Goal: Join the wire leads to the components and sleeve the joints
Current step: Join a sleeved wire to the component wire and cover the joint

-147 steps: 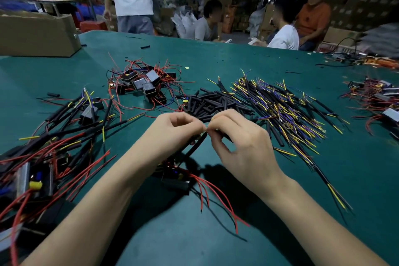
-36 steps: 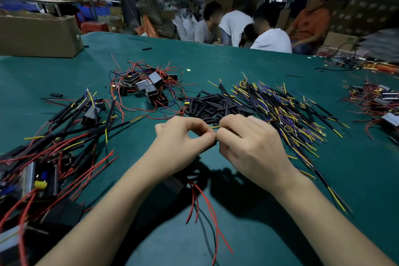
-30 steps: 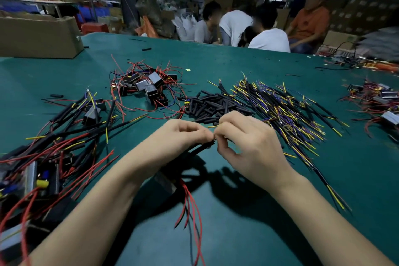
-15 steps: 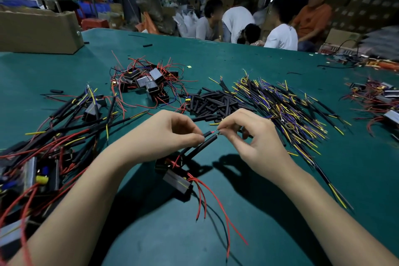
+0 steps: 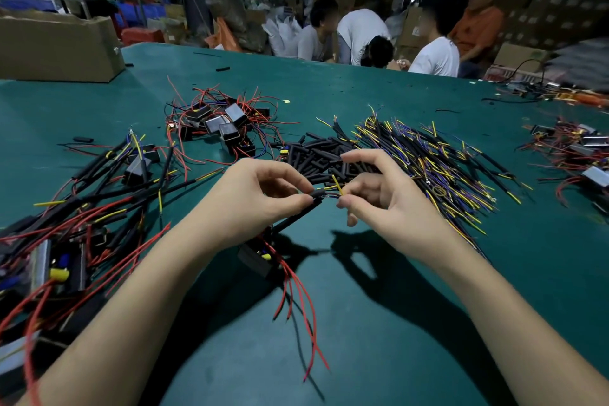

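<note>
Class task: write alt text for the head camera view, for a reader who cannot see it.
Above a green table, a person's left hand pinches a black sleeve while the right hand pinches the yellow wire sticking out of its end. A black component with red leads hangs below; loose sleeves and sleeved wires lie piled behind.

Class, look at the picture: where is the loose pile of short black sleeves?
In the head view, the pile of black sleeves lies mid-table just beyond both hands, between the boxed components on its left and the yellow-tipped wire heap on its right.
</note>
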